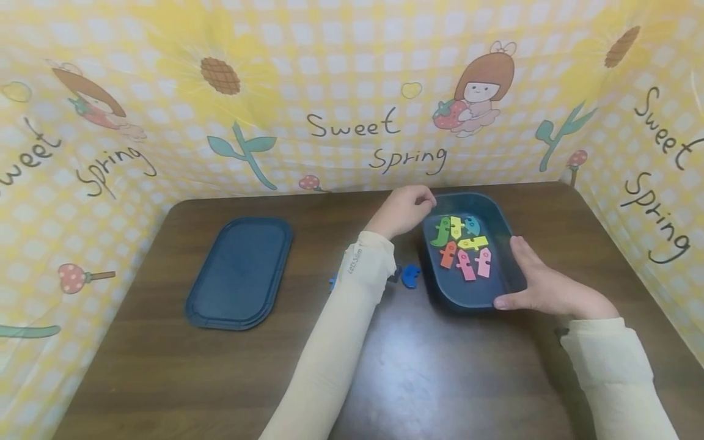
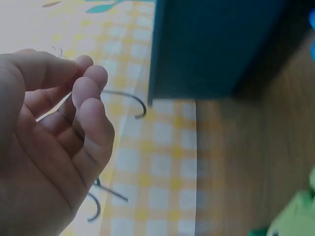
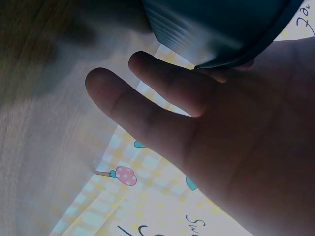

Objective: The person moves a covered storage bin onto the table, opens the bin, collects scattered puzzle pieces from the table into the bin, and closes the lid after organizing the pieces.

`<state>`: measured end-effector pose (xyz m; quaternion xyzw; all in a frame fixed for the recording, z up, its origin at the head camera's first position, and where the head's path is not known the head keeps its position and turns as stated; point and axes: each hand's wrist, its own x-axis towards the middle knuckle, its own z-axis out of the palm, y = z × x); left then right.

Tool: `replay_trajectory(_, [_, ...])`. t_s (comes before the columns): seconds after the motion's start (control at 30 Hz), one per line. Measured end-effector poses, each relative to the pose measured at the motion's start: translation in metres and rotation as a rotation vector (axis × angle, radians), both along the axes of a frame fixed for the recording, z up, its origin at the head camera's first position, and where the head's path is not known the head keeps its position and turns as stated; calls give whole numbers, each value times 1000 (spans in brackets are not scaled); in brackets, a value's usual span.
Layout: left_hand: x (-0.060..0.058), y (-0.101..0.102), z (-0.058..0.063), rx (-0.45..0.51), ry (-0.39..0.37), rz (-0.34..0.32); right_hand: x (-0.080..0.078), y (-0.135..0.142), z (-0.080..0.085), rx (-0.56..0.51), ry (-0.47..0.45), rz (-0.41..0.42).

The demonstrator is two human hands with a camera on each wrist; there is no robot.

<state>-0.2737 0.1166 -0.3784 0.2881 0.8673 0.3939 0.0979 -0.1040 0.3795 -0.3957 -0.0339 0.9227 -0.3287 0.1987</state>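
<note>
A deep dark blue tray (image 1: 473, 293) holds several flat, colourful foam-like puzzle pieces (image 1: 472, 243) in green, yellow, blue, orange and pink. My left hand (image 1: 404, 211) is over the tray's far left corner. Its fingers are curled and the thumb meets the fingertips, with nothing visible between them in the left wrist view. At the tray's near right corner is my right hand (image 1: 550, 287), thumb against the near edge and fingers along the right side. In the right wrist view, two of its fingers (image 3: 147, 108) stretch out straight beside the tray.
A shallow dark blue tray or lid (image 1: 239, 275) lies on the left of the brown table (image 1: 165, 366). Between the two, a blue piece (image 1: 410, 276) and other pieces partly hidden by my left sleeve lie on the table. A yellow checked cloth (image 1: 352, 73) surrounds it.
</note>
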Motion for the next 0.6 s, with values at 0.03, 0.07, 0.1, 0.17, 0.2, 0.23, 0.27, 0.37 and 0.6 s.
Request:
replay_trajectory(0.03, [-1,-4,-1,-3,1,-3,0,1,0,-2,-1,-1])
replay_trajectory(0.07, [-2,-7,-1,-9,3,-4,0,1,1,-3,-3,-3])
replay_trajectory(0.1, [-3,-10,-2,-17,7,-6,0,1,1,-8,-7,-7])
replay_trajectory(0.17, [-5,-18,-5,-33,16,-13,1,2,1,-20,-14,-13])
replay_trajectory(0.2, [-7,-22,-6,-44,22,-15,1,2,2,-26,-16,-15])
replay_trajectory(0.23, [-8,-26,-7,-53,25,-17,1,1,1,-28,-16,-16])
replay_trajectory(0.27, [-9,-31,-9,-61,29,-19,1,1,1,-28,-15,-15])
replay_trajectory(0.37, [-12,-46,-13,-88,26,-22,2,1,0,-23,-12,-11])
replay_trajectory(0.6, [-16,-81,-21,-171,-33,-5,2,-1,-1,-26,-14,-9])
